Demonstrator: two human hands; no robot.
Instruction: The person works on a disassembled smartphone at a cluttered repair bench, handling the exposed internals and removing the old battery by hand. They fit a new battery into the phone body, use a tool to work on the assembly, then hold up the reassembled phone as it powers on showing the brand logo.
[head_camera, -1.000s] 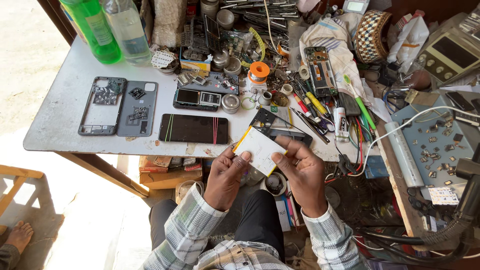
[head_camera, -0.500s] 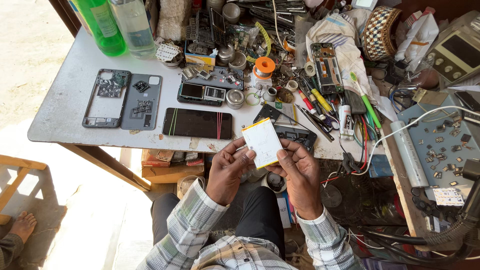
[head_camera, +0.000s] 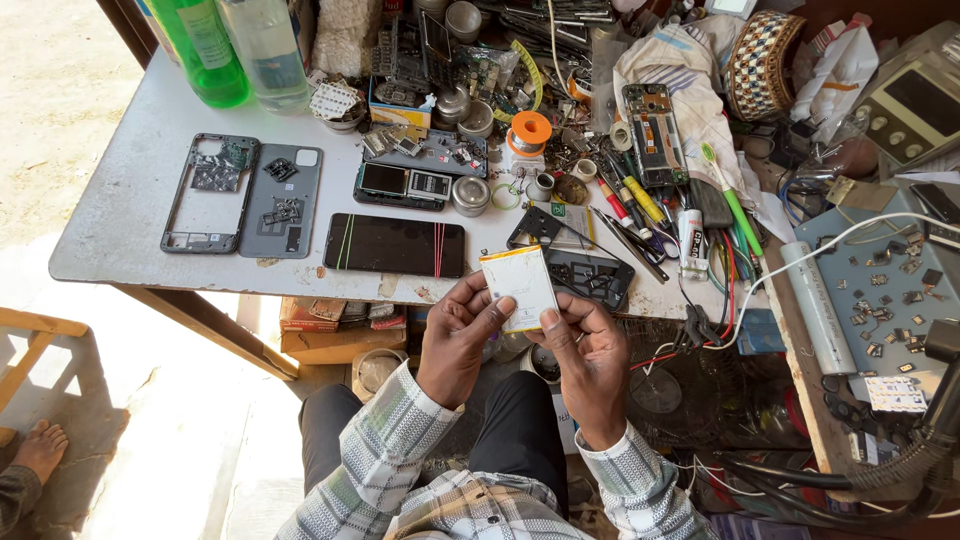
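Two hands pinch a flat white phone battery (head_camera: 518, 287) just off the table's (head_camera: 120, 215) near edge: left hand (head_camera: 462, 340) closed on its lower-left corner, right hand (head_camera: 590, 352) on its lower-right, thumb on top. Beyond lie a dark phone screen (head_camera: 395, 245) and what seems a black back cover (head_camera: 590, 275).

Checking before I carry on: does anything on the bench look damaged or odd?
Yes. The dark phone screen lying near the table's front edge shows thin coloured vertical lines, which suggests a faulty display. Both hands hold a white battery.
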